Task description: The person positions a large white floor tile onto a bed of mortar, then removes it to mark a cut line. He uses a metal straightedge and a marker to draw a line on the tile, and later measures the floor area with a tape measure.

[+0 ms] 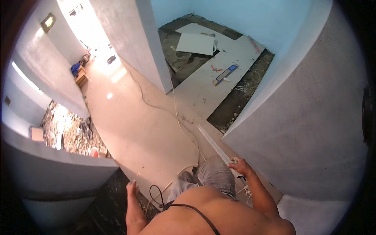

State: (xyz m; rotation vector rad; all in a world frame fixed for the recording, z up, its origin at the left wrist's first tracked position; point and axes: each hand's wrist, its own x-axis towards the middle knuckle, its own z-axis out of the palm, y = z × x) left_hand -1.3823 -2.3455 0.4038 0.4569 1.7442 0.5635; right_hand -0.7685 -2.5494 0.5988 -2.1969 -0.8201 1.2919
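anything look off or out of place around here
Yes: in the blue room, a loose tile sits askew, out of line with the laid tiles. Cables also trail loosely across the floor.

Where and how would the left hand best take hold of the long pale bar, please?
The long pale bar is probably best gripped around its narrow middle, with the left hand coming from the left: the right hand already holds it toward the nearer end, and it slants forward and leftward, its middle uncovered.
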